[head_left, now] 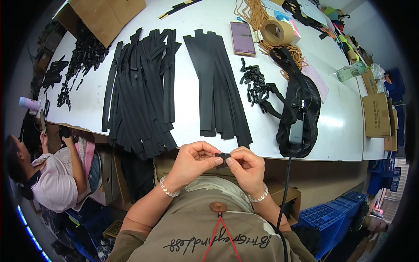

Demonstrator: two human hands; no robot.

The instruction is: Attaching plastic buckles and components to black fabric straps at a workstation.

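Near the table's front edge, in front of my chest, both hands pinch one short, flat black piece. My left hand grips its left end between thumb and fingers. On the other end, my right hand is closed the same way. Only the middle of the black piece shows; my fingers cover the rest. Just beyond my hands lies a fanned stack of black strips. To its left is a larger heap of black strips, overhanging the edge. Several small black plastic parts lie right of the stack.
A black mesh bag with a cable stands at right. Behind it are a phone, a tape roll and tan cords. At far left lie more black parts and a cardboard box. A co-worker sits left.
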